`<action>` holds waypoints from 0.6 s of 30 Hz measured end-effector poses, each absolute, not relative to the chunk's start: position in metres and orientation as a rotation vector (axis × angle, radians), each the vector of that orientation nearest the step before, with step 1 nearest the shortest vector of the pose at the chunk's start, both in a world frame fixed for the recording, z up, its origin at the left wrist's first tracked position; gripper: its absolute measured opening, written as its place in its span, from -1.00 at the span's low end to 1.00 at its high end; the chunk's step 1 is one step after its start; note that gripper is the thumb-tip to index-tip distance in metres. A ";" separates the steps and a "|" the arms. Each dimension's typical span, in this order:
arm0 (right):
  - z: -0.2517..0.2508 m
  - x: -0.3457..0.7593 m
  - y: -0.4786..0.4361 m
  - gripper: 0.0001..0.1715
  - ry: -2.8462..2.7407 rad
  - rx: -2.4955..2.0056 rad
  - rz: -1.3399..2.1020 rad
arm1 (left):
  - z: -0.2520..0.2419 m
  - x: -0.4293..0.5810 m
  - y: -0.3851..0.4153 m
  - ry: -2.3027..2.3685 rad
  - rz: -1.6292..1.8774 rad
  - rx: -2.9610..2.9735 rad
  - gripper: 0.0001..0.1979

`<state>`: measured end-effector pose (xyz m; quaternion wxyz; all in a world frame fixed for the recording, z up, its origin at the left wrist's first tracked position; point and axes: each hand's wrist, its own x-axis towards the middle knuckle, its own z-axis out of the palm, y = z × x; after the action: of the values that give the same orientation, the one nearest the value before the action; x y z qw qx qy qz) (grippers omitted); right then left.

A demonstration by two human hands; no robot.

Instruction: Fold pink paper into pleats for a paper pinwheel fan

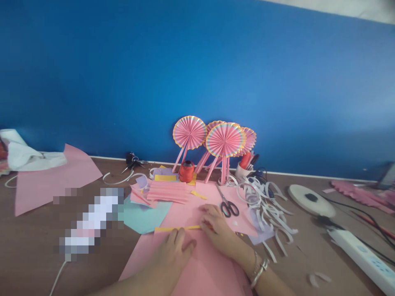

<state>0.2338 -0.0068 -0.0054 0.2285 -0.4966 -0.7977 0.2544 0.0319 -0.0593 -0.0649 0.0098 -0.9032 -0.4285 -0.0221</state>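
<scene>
The fingers point(174, 235) of the left hand point(169, 255) lie close together with the thumb set apart, resting flat on a pink sheet point(202, 263); those of the right hand point(218, 230) are bent over the right end of the yellow strip point(193, 227) along its far edge, and whether they pinch it I cannot tell. The sheet lies midway along the desk point(33, 255), well forward of the back edge. Just beyond it, toward the left, are a blue-green sheet point(151, 216) and a pleated pink paper point(168, 192); scissors point(230, 208) lie past the right hand, with curled white strips point(277, 218) heaped beside them. Near the back edge a red spool point(186, 172) stands before pink pleated fans point(225, 140). Toward the right edge lies a white power strip point(359, 250).
</scene>
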 end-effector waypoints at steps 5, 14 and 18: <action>-0.005 0.234 -0.007 -0.78 -2.199 -1.387 0.701 | -0.065 0.031 -0.059 -1.345 -0.096 -2.847 -0.39; -0.008 0.235 -0.004 -0.80 -2.186 -1.363 0.701 | -0.059 0.029 -0.058 -1.299 -0.114 -2.838 -0.42; -0.009 0.235 -0.003 -0.81 -2.186 -1.345 0.708 | -0.061 0.031 -0.057 -1.327 -0.096 -2.841 -0.42</action>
<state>0.2353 -0.0031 -0.0093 0.2371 -0.4908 -0.7977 0.2583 0.0308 -0.0575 -0.0611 0.0021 -0.9056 -0.4230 -0.0305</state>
